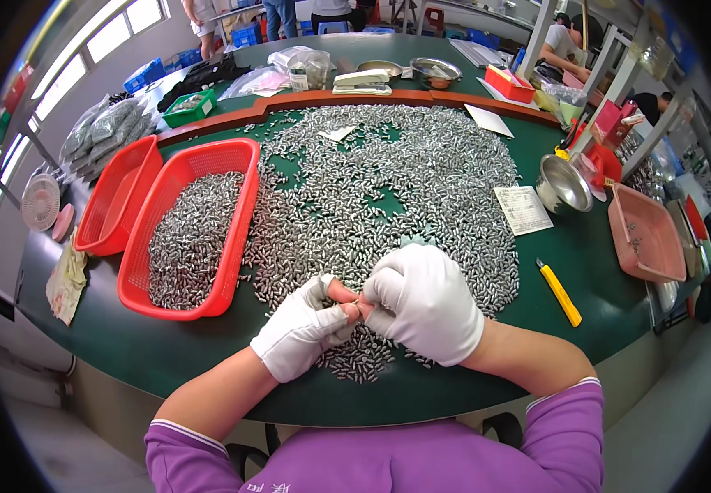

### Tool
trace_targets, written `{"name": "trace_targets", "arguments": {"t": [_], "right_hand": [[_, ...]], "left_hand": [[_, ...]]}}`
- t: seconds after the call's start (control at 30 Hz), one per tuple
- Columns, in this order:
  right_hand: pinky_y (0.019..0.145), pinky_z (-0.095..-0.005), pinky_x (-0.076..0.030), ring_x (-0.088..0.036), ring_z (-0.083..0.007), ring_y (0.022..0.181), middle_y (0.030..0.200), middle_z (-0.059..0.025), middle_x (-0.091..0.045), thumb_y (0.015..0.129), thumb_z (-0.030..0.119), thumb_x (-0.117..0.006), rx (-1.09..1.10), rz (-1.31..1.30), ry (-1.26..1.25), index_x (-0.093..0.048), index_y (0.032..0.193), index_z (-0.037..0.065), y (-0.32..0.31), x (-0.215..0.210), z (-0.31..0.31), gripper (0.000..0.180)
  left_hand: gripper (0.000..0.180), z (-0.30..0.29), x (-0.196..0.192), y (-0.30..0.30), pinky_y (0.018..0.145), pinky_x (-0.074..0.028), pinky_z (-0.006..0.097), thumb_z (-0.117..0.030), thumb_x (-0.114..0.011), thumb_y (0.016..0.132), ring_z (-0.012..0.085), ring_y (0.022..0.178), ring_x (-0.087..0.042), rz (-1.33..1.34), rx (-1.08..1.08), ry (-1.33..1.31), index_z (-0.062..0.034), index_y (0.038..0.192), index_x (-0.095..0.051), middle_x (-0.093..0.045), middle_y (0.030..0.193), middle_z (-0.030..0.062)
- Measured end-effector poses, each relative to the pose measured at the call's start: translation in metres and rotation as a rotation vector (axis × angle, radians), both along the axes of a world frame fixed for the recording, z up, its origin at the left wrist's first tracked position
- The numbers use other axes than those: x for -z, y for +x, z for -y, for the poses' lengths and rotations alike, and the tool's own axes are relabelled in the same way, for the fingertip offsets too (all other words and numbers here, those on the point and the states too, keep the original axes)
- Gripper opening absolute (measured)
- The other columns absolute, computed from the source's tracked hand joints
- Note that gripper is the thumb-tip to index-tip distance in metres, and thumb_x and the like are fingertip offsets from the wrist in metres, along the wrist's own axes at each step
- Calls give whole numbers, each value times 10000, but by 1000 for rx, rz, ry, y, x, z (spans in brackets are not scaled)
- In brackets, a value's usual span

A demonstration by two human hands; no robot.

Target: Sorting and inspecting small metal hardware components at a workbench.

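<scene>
My left hand, in a white glove with bare fingertips, pinches something small at its thumb and index finger. My right hand, gloved in white, meets it there with its fingers pressed together. What sits between the fingertips is too small and covered to name. Under and beyond both hands spreads a broad layer of small silvery metal pieces on the green table. To the left stands a red plastic basket partly filled with similar pieces.
A second red basket lies at the far left. On the right are a yellow utility knife, a printed paper slip, a metal bowl and a pink tub. A wooden strip borders the pile's far side; people are behind.
</scene>
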State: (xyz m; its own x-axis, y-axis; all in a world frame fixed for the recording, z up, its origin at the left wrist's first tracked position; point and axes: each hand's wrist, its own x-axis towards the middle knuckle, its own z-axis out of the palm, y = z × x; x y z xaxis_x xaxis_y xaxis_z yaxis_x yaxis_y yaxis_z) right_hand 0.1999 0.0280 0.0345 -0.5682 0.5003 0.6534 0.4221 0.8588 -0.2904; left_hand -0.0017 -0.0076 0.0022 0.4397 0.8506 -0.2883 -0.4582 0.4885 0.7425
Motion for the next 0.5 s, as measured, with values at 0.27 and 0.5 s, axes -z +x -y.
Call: {"name": "trace_targets", "arguments": {"t": [0.27,0.5], "right_hand": [[590,-375,-462,-588,-257,680,749,-39,-591,647,89,-775,-20,-46,5,-575,755,95,-2,4,-1,228],[676,-389,-486,-598,-281,762,827,-64,-609,702,68,-724,174,34,132,-598,810,89,4,-2,-15,167]], "left_hand": [[183,3,3,-2,747,-508,212,-92,-716,894,96,861,-619,60,22,-9,-112,977,-553,-640,964,24],[176,-1,-1,0,593,-379,203,-134,-690,917,87,691,-487,17,-13,62,-89,1000,-542,-606,904,44]]}}
